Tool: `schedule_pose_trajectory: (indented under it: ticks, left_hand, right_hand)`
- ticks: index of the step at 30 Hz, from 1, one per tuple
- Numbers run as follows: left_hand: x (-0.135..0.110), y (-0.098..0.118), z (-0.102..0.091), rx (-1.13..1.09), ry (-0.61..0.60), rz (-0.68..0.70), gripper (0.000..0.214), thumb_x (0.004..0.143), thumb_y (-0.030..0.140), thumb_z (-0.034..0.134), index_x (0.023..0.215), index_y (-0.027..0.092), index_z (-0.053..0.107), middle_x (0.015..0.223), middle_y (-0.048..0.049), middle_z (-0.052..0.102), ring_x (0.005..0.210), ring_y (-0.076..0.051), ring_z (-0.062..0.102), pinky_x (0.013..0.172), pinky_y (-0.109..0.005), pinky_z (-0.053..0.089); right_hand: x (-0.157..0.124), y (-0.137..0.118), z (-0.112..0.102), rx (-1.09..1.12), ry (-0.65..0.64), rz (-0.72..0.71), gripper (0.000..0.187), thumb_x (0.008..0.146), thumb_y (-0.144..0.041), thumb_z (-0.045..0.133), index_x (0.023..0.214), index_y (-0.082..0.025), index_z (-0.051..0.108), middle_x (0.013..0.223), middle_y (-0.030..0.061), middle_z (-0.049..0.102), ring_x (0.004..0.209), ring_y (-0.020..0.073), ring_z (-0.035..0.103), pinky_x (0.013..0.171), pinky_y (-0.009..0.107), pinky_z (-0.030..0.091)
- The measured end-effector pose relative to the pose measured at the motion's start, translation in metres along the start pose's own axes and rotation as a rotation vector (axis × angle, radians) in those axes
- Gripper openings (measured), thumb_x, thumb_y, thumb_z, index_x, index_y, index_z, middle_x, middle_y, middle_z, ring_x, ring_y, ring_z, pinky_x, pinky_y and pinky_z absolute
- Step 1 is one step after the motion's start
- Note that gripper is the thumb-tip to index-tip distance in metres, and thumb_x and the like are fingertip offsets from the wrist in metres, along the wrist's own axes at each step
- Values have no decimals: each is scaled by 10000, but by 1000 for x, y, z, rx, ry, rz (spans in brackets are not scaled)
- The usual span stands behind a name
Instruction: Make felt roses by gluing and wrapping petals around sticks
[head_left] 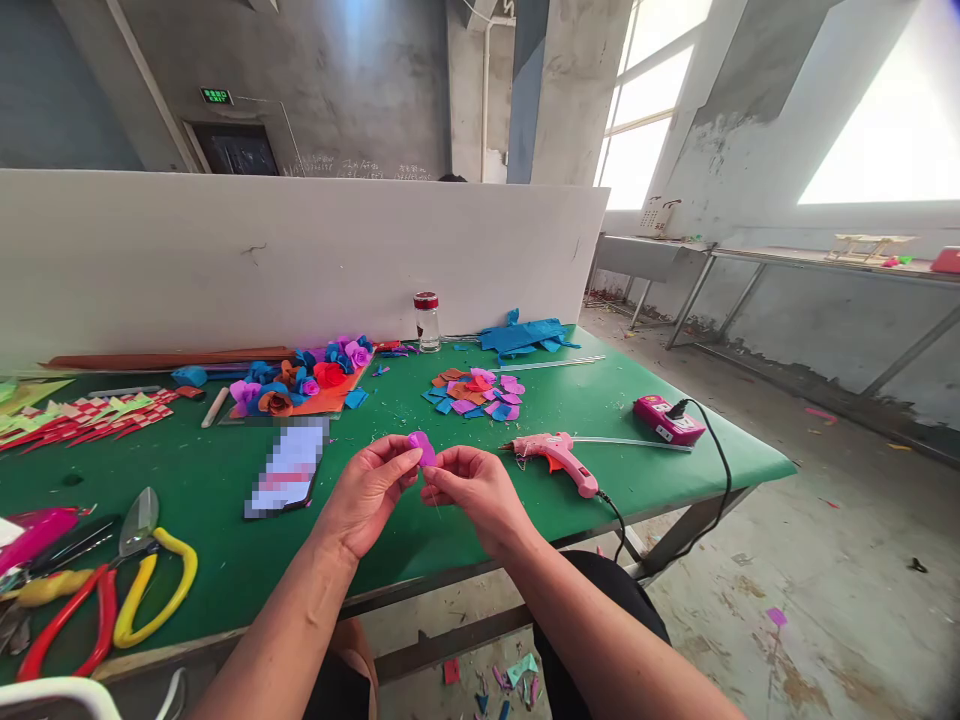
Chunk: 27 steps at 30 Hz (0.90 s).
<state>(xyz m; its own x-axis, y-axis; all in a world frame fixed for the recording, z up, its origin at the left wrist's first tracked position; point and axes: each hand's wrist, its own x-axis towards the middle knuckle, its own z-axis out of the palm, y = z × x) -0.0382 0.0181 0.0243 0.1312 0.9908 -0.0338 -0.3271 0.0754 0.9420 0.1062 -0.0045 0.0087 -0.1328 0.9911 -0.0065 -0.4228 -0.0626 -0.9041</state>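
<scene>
My left hand (380, 487) pinches a small purple paper petal (422, 447) between thumb and fingers. From the other side, my right hand (474, 490) grips the petal's lower edge with thumb and forefinger. A fine glue-like thread hangs below the fingertips. Beyond my hands lies a heap of cut paper petals (480, 392) in blue, purple and orange-brown. Right of my right hand, a pink hot glue gun (559, 458) rests on its side with a clear glue stick in its back. Finished paper flowers (300, 385) in purple, blue, red and brown sit at the back left.
On the green table (420, 560) are a phone (289, 468), yellow-and-red-handled shears (142, 570), a red-lidded jar (427, 322), blue crepe paper (525, 338) and a pink power strip (667, 418) with a trailing cord. A white board (300, 260) stands along the back.
</scene>
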Motion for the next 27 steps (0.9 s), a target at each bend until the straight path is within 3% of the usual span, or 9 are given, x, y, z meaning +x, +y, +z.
schedule_pose_trajectory:
  ticks: [6, 11, 15, 21, 27]
  left_hand:
    - [0, -2, 0, -41, 21, -7, 309, 601, 319, 888, 815, 145, 749, 720, -13, 682, 642, -89, 564, 607, -201, 453]
    - [-4, -5, 7, 4, -24, -47, 299, 573, 298, 896, 781, 121, 774, 758, -77, 740, 701, -165, 643, 707, -298, 521]
    - [-5, -8, 13, -20, 33, -30, 294, 532, 282, 905, 743, 121, 779, 735, -86, 750, 686, -180, 655, 716, -325, 527]
    - [-3, -9, 17, -72, 120, -16, 310, 489, 254, 915, 733, 116, 782, 648, -44, 699, 575, -96, 543, 543, -223, 421]
    - [-2, -8, 19, -80, 142, -18, 304, 480, 260, 915, 705, 109, 777, 622, -27, 655, 560, -73, 483, 505, -210, 371]
  right_hand:
    - [2, 3, 0, 47, 65, -21, 400, 540, -458, 873, 691, -149, 667, 614, 5, 656, 564, 127, 627, 631, 279, 537]
    - [5, 9, 2, 92, 123, -57, 379, 553, -445, 865, 699, -151, 676, 631, 13, 666, 553, 124, 618, 636, 280, 539]
    - [5, 11, 2, 32, 134, -110, 345, 599, -458, 828, 711, -165, 683, 624, 15, 667, 574, 151, 630, 658, 310, 545]
    - [4, 10, 1, -100, 173, -206, 284, 710, -444, 742, 742, -172, 667, 641, 19, 661, 577, 162, 623, 650, 317, 528]
    - [3, 7, -1, -103, 98, -57, 306, 694, -457, 739, 705, -175, 619, 652, 3, 633, 600, 130, 581, 609, 261, 471]
